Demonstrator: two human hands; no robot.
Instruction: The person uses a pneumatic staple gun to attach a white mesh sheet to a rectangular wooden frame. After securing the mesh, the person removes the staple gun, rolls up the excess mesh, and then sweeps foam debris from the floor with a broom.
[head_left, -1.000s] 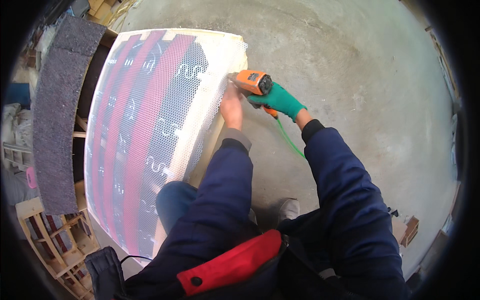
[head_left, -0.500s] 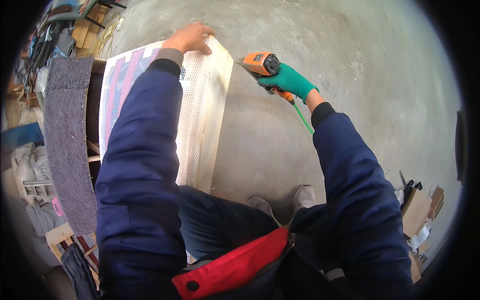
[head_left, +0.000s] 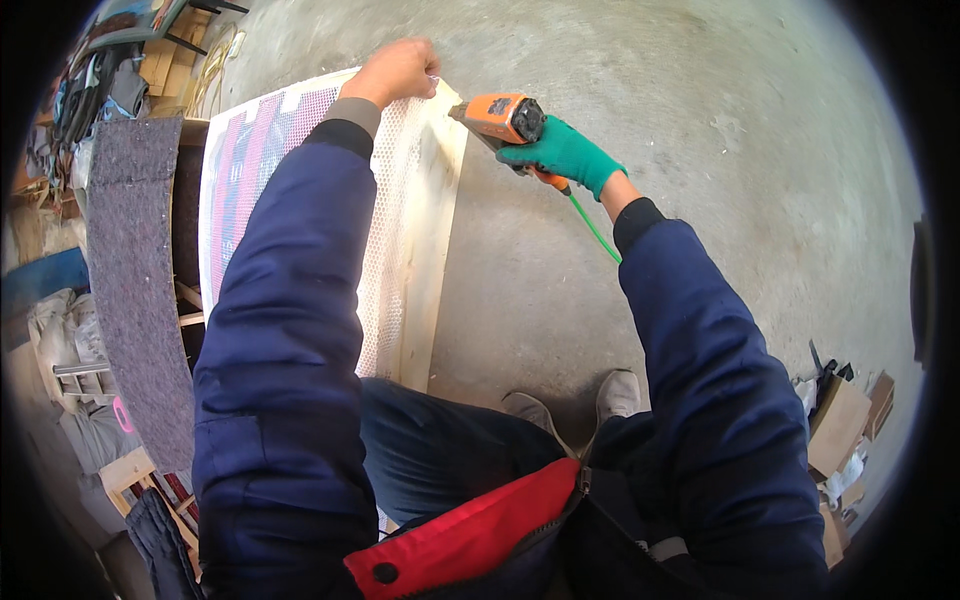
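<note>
My right hand (head_left: 568, 156), in a green glove, grips an orange air stapler (head_left: 502, 117) with a thin green hose (head_left: 594, 228) trailing back. Its nose rests against the pale wooden side board (head_left: 432, 240) of a frame. White mesh fabric (head_left: 392, 250) with red and purple stripes is stretched over the frame's top. My bare left hand (head_left: 398, 72) presses the mesh edge down at the frame's far corner, just left of the stapler. My left sleeve hides much of the fabric.
A grey felt strip (head_left: 130, 290) lies along the frame's left side. Wooden pallets and clutter (head_left: 90, 420) crowd the left edge. Cardboard scraps (head_left: 845, 430) lie at the right. Bare concrete floor (head_left: 720, 130) spreads beyond the frame. My shoes (head_left: 600, 400) stand beside the board.
My left hand has reached from the frame's near right edge up to its far corner. The stapler has followed it along the side board toward that corner.
</note>
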